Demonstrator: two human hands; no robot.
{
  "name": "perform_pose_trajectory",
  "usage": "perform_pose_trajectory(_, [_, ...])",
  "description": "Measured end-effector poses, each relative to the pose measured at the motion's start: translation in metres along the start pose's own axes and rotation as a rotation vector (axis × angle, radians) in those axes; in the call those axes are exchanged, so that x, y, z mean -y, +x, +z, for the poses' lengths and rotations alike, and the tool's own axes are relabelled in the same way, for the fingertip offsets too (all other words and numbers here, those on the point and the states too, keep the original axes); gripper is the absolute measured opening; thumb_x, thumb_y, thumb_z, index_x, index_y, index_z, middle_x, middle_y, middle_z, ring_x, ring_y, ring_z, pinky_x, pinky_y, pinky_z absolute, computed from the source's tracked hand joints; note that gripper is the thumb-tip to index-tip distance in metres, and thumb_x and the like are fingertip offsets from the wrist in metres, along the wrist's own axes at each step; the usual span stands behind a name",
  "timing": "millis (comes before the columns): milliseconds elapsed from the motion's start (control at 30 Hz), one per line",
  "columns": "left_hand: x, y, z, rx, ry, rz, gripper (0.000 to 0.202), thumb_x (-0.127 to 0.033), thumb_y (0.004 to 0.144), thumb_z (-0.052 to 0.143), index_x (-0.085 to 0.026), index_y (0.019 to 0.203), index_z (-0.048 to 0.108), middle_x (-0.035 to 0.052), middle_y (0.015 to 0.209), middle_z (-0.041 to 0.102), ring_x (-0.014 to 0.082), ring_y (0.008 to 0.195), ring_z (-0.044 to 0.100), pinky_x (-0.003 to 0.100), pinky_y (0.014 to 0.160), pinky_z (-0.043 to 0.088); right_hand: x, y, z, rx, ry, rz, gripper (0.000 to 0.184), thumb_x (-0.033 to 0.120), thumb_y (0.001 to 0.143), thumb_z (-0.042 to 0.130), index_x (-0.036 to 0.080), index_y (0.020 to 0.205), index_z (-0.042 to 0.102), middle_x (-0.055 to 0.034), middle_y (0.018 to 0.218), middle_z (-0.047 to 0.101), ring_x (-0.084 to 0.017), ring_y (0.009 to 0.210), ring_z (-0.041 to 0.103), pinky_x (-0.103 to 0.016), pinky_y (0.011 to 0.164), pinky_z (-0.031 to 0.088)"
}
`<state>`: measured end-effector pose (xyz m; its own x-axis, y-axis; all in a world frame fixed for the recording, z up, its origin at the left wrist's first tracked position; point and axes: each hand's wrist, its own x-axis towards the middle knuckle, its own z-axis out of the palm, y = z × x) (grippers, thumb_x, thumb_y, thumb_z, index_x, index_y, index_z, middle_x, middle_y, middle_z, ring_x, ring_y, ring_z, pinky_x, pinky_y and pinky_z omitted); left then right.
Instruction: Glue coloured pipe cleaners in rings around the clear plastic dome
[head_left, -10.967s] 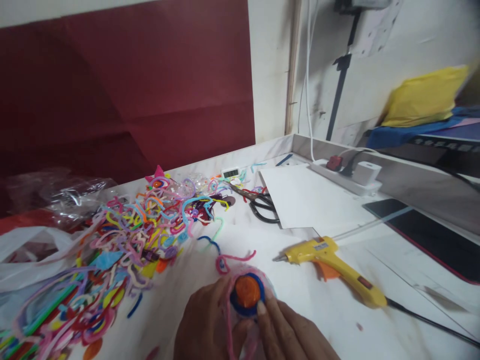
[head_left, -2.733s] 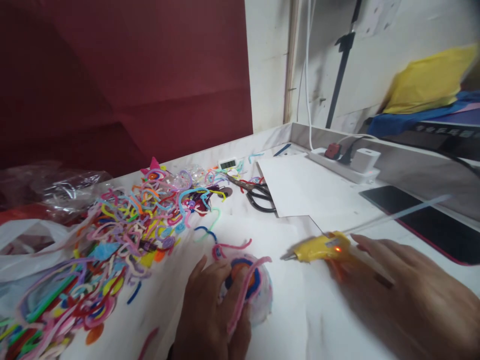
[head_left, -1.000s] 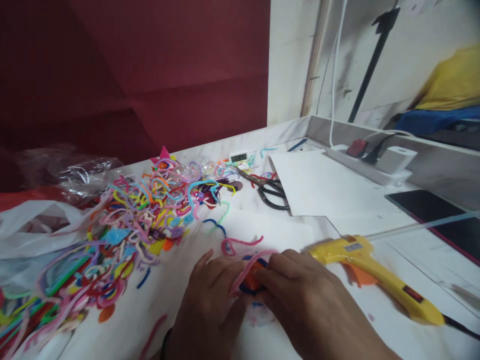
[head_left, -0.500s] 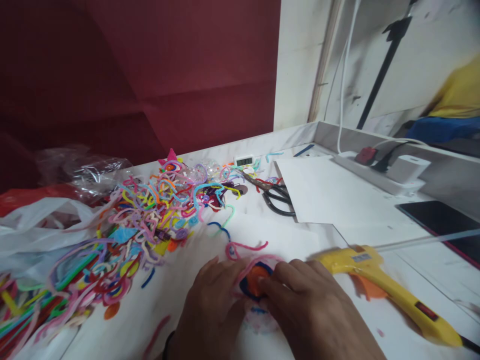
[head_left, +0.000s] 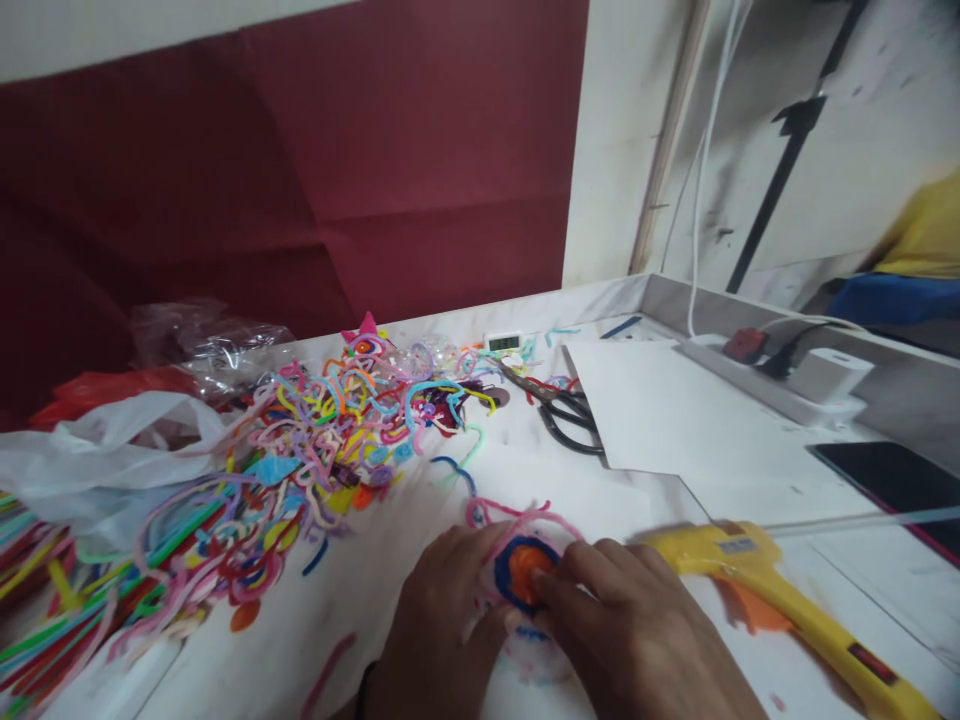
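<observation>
A round coil of pipe cleaner, orange in the middle with a blue ring and a pink outer strand (head_left: 523, 570), lies on the white table near its front edge. My left hand (head_left: 442, 610) rests on the coil's left side, its fingers curled over the pink strand. Pressing on the orange centre from the right is my right hand (head_left: 630, 630), fingers bent and close together. A yellow glue gun (head_left: 780, 600) lies just right of my right hand, untouched.
A big heap of coloured pipe cleaner pieces (head_left: 285, 450) covers the left of the table, with plastic bags (head_left: 97, 450) behind it. Black scissors (head_left: 574, 420), white paper (head_left: 675, 410), a small digital timer (head_left: 504, 342), a power strip (head_left: 787, 375) and a dark tablet (head_left: 892, 480) lie farther back and right.
My right hand left the glue gun and came onto the coil beside my left hand. In the last second both hands stay on it, while the view tilts upward a little.
</observation>
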<state>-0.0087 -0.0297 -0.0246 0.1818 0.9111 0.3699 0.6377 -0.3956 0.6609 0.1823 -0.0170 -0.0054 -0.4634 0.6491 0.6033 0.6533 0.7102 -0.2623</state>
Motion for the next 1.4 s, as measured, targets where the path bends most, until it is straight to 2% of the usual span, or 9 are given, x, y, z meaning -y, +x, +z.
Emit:
perform_pose_trajectory(167, [-0.003, 0.002, -0.004, 0.026, -0.09, -0.006, 0.045, -0.042, 0.086, 0.062, -0.024, 0.127, 0.059, 0.0088, 0.122, 0.066, 0.0273, 0.111, 0.062, 0.036, 0.09, 0.056, -0.001, 0.001, 0.003, -0.032, -0.03, -0.044, 0.048, 0.042, 0.103, 0.026, 0.023, 0.078, 0.062, 0.0011, 0.07, 0.061, -0.014, 0.056, 0.052, -0.033, 0.058, 0.028])
perform_pose_trajectory(333, [0.002, 0.0, -0.001, -0.009, -0.098, -0.038, 0.048, -0.039, 0.083, 0.067, -0.025, 0.128, 0.058, 0.0081, 0.124, 0.065, 0.0272, 0.113, 0.062, 0.035, 0.092, 0.055, -0.002, 0.003, 0.009, -0.106, -0.034, -0.044, 0.05, 0.043, 0.103, 0.024, 0.024, 0.076, 0.061, 0.0013, 0.069, 0.06, -0.015, 0.056, 0.05, -0.033, 0.058, 0.026])
perform_pose_trajectory(533, [0.002, 0.001, -0.001, 0.018, -0.122, -0.051, 0.047, -0.036, 0.082, 0.067, -0.025, 0.127, 0.058, 0.0078, 0.122, 0.065, 0.0266, 0.111, 0.062, 0.036, 0.092, 0.054, -0.001, 0.001, 0.011, -0.141, -0.035, -0.046, 0.051, 0.043, 0.103, 0.024, 0.024, 0.073, 0.06, 0.0016, 0.066, 0.059, -0.014, 0.054, 0.05, -0.033, 0.057, 0.025])
perform_pose_trajectory(833, [-0.001, 0.004, -0.004, 0.042, -0.147, -0.001, 0.047, -0.033, 0.082, 0.065, -0.024, 0.127, 0.056, 0.0076, 0.118, 0.066, 0.0252, 0.106, 0.064, 0.035, 0.092, 0.053, -0.002, 0.003, 0.008, -0.092, -0.05, -0.061, 0.048, 0.042, 0.103, 0.025, 0.024, 0.075, 0.061, 0.0013, 0.067, 0.06, -0.015, 0.054, 0.052, -0.032, 0.055, 0.028])
perform_pose_trajectory(1033, [0.002, 0.001, -0.002, 0.035, -0.119, -0.042, 0.05, -0.031, 0.081, 0.066, -0.025, 0.129, 0.054, 0.0075, 0.122, 0.064, 0.0262, 0.112, 0.062, 0.038, 0.098, 0.05, -0.003, -0.003, 0.016, -0.09, -0.066, -0.01, 0.049, 0.044, 0.102, 0.022, 0.025, 0.076, 0.059, -0.0011, 0.068, 0.058, -0.018, 0.056, 0.052, -0.032, 0.054, 0.03])
perform_pose_trajectory(1200, [0.002, 0.0, 0.0, 0.03, -0.132, -0.048, 0.048, -0.03, 0.081, 0.066, -0.025, 0.128, 0.055, 0.0075, 0.121, 0.064, 0.0267, 0.11, 0.061, 0.039, 0.097, 0.05, -0.003, -0.003, 0.006, -0.05, -0.06, -0.021, 0.039, 0.04, 0.102, 0.028, 0.025, 0.091, 0.063, -0.002, 0.073, 0.064, -0.02, 0.059, 0.06, -0.032, 0.051, 0.042])
perform_pose_trajectory(1300, [0.001, -0.001, 0.0, 0.0, -0.11, -0.06, 0.048, -0.034, 0.081, 0.066, -0.024, 0.127, 0.056, 0.0087, 0.123, 0.064, 0.0286, 0.114, 0.06, 0.041, 0.098, 0.049, -0.002, -0.001, -0.004, -0.024, -0.035, -0.029, 0.039, 0.037, 0.102, 0.029, 0.023, 0.091, 0.064, -0.0027, 0.074, 0.067, -0.019, 0.06, 0.064, -0.032, 0.052, 0.051])
perform_pose_trajectory(1400, [0.001, -0.002, 0.0, -0.019, -0.096, -0.08, 0.049, -0.035, 0.081, 0.065, -0.024, 0.128, 0.057, 0.0097, 0.126, 0.063, 0.03, 0.117, 0.058, 0.041, 0.098, 0.049, -0.006, -0.004, -0.012, -0.022, 0.008, -0.032, 0.029, 0.031, 0.101, 0.036, 0.023, 0.097, 0.064, -0.0039, 0.085, 0.072, -0.018, 0.071, 0.07, -0.029, 0.058, 0.056])
